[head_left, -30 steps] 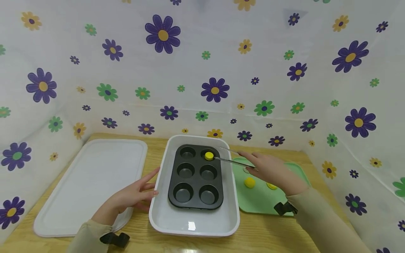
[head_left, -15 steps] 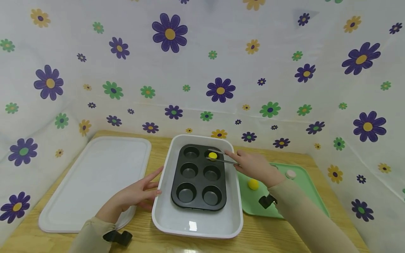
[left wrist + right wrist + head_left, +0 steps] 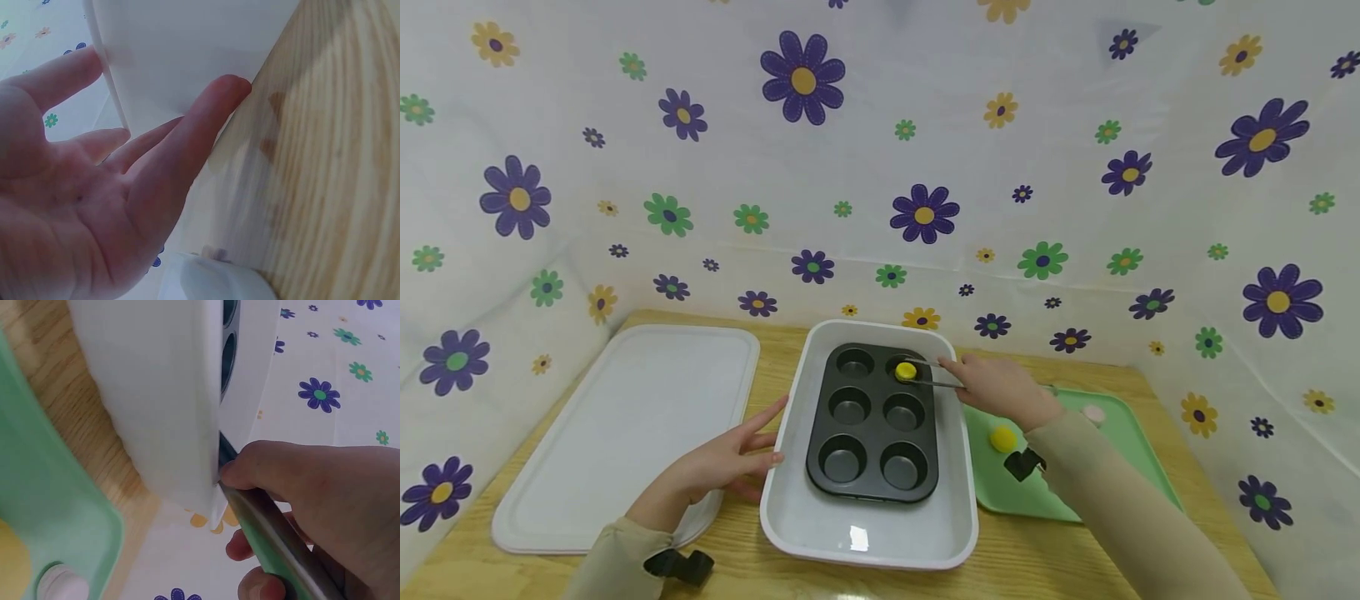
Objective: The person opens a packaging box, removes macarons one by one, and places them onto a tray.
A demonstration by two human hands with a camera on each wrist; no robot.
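My right hand (image 3: 1003,390) grips a pair of metal tongs (image 3: 942,384), whose two arms reach over the bin's rim into the back right cup of a dark muffin tin (image 3: 874,425). A small round yellow piece (image 3: 906,372) sits at that cup, between the tong tips; whether they squeeze it I cannot tell. The tin lies inside a white rectangular bin (image 3: 865,537). Against the bin's left wall rest the extended fingers of my left hand (image 3: 718,467). In the right wrist view, thumb and fingers wrap the tongs (image 3: 269,534), their tips hidden behind the bin wall.
Right of the bin, partly under my right arm, lies a green tray (image 3: 1123,458) bearing a yellow ball (image 3: 1003,439) and a pale pink disc (image 3: 1093,415). A white tray (image 3: 632,433) lies at left on the wooden table (image 3: 737,550). Flowered cloth (image 3: 850,167) hangs behind.
My right hand has moved left and inward, bringing the tong arms to both sides of the yellow piece, which has tilted slightly. The head view shifted a little; my left hand stays at the bin.
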